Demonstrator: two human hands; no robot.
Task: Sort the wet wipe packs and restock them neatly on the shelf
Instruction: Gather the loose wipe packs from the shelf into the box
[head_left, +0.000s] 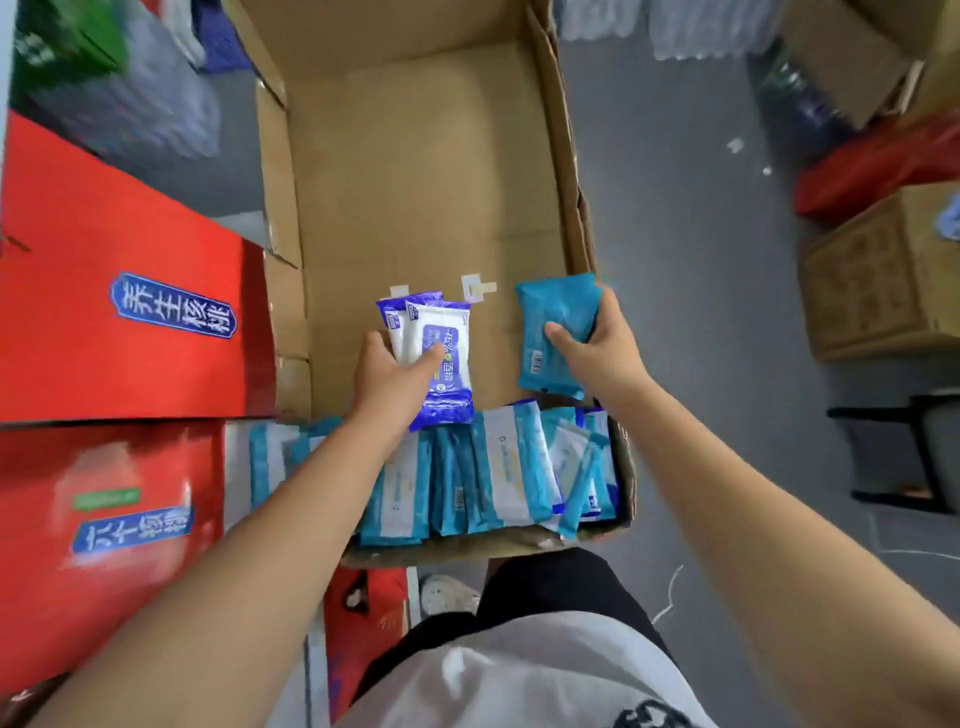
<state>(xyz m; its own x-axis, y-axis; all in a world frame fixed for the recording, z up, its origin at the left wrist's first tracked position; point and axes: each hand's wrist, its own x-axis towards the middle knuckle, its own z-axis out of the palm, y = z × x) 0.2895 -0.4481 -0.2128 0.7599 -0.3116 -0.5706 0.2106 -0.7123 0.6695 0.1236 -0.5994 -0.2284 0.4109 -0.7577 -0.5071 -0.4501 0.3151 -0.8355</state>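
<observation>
An open cardboard box (415, 171) lies on the floor below me. My left hand (387, 376) grips a small stack of dark blue and white wet wipe packs (441, 332) over the box's middle. My right hand (597, 338) holds a light blue wet wipe pack (556, 317) near the box's right wall, its back with the barcode facing me. A row of light blue and white packs (498, 467) stands on edge along the box's near end. The far part of the box floor is bare cardboard.
Red gift cartons (119, 291) are stacked at the left, close against the box. More cardboard boxes (883, 280) and a red bag (878, 161) sit on the grey floor at the right. A black stand (930, 447) is at the right edge.
</observation>
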